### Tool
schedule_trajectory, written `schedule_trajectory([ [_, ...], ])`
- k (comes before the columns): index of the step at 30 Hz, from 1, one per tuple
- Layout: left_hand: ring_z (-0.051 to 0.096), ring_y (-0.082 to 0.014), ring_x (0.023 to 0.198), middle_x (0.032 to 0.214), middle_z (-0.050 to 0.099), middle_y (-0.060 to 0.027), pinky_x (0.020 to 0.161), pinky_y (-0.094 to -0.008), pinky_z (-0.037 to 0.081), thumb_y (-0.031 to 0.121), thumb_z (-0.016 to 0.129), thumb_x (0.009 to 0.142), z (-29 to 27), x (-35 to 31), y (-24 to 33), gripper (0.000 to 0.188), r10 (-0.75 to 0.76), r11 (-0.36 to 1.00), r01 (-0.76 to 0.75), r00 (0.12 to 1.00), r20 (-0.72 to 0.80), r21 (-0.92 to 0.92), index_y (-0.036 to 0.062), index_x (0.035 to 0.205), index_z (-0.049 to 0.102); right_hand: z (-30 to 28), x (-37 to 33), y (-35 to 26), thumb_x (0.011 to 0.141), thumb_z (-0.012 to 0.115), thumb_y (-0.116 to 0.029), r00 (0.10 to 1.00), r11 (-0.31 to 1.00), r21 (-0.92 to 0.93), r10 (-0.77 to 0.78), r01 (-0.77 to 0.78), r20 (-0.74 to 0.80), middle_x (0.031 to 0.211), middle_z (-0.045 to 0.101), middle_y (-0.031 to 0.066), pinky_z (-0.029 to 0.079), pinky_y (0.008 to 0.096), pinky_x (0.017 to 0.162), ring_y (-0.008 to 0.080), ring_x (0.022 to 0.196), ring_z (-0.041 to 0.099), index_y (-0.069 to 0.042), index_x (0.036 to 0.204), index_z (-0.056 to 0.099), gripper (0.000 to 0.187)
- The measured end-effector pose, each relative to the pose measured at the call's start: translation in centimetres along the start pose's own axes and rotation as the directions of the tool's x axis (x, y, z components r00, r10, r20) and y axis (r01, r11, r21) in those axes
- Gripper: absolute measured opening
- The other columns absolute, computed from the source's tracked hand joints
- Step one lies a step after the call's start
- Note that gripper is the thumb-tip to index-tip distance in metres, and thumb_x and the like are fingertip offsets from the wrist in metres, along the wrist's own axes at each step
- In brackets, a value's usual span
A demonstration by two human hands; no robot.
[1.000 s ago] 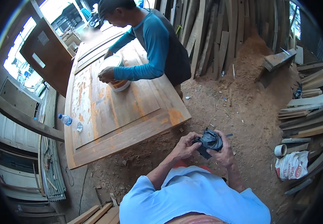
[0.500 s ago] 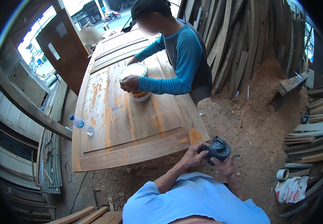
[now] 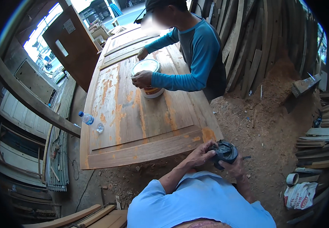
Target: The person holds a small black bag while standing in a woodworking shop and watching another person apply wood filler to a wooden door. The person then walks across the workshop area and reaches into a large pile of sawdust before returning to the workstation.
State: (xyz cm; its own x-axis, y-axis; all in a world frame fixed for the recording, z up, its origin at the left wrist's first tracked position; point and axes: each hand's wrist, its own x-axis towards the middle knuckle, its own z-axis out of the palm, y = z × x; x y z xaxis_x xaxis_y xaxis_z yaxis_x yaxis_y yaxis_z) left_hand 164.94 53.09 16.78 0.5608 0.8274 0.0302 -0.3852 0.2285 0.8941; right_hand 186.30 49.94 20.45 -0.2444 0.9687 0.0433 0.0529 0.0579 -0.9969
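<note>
Shifted closer to the near right corner of the table [image 3: 153, 152] since a second ago, one round, crumpled, glossy black plastic bundle [image 3: 226, 150] sits gripped in the fingers of the right hand [image 3: 236, 167], the left hand [image 3: 202, 153] bent at its left side, pinch unclear, with one bucket [image 3: 151, 91] and one blue-capped bottle [image 3: 87, 119] on the table.

Black bundle [image 3: 227, 152], light-blue shirt [image 3: 200, 203]

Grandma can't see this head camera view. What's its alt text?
The person's right hand holds a dark plastic bundle, left hand at its edge. Ahead, a co-worker has a hand on a white bucket atop a wooden door.
</note>
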Motion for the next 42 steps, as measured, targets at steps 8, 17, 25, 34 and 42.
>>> schedule_trajectory([
  [8,0.053,-0.0081,0.102,0.106,0.059,0.001,0.094,-0.0281,0.044,0.021,0.056,0.104,-0.7,0.5,1.0,0.02,0.056,0.96,-0.063,0.998,0.033,0.273,0.0039,0.114,0.058,0.6,-0.2,-0.8,0.075,0.08,-0.005,0.998,1.0,0.014,-0.002,0.002,-0.057,0.122,0.065,0.0128,0.049,0.0367,0.102,0.02,0.113,0.063,0.004,0.132,0.054,0.064],
  [17,0.048,-0.007,0.093,0.097,0.054,0.0024,0.086,-0.0264,0.043,0.016,0.052,0.105,0.2,0.4,2.0,0.012,-0.018,0.989,0.037,0.992,-0.125,0.146,0.0067,0.112,0.055,0.1,0.2,-1.3,0.074,0.087,-0.02,0.998,0.998,0.017,-0.054,0.055,-0.044,0.133,0.057,0.0168,0.044,0.0399,0.108,0.0248,0.126,0.055,0.001,0.143,0.044,0.085],
  [25,0.053,-0.0067,0.089,0.097,0.057,0.0034,0.081,-0.0241,0.047,0.021,0.052,0.106,-1.4,-1.0,0.6,0.016,-0.153,0.971,0.148,0.988,0.016,0.188,0.0084,0.115,0.054,0.1,-0.9,-4.5,0.072,0.085,-0.032,0.992,0.907,-0.418,0.006,0.048,0.127,0.133,0.055,0.021,0.045,0.0409,0.107,0.0328,0.123,0.057,-0.003,0.146,0.043,0.09],
  [34,0.06,-0.0131,0.108,0.117,0.062,-0.0044,0.091,-0.0302,0.051,0.034,0.061,0.101,-2.9,-2.4,-2.1,0.039,-0.146,0.939,0.234,0.934,0.326,-0.25,0.0078,0.129,0.052,0.2,-1.2,-5.8,0.07,0.082,-0.028,0.952,0.828,-0.56,0.166,0.006,0.256,0.116,0.059,0.0169,0.049,0.0422,0.097,0.0333,0.111,0.061,-0.005,0.13,0.057,0.069],
  [42,0.058,-0.0155,0.117,0.129,0.061,-0.0066,0.1,-0.0351,0.049,0.022,0.068,0.096,-4.5,-1.4,-6.1,0.048,-0.324,0.797,0.422,0.903,0.283,-0.432,0.0066,0.138,0.051,0.5,0.3,-5.8,0.068,0.078,-0.017,0.939,0.876,-0.463,0.034,0.136,0.341,0.119,0.058,0.0165,0.048,0.0423,0.098,0.0333,0.113,0.06,-0.005,0.13,0.057,0.067],
])
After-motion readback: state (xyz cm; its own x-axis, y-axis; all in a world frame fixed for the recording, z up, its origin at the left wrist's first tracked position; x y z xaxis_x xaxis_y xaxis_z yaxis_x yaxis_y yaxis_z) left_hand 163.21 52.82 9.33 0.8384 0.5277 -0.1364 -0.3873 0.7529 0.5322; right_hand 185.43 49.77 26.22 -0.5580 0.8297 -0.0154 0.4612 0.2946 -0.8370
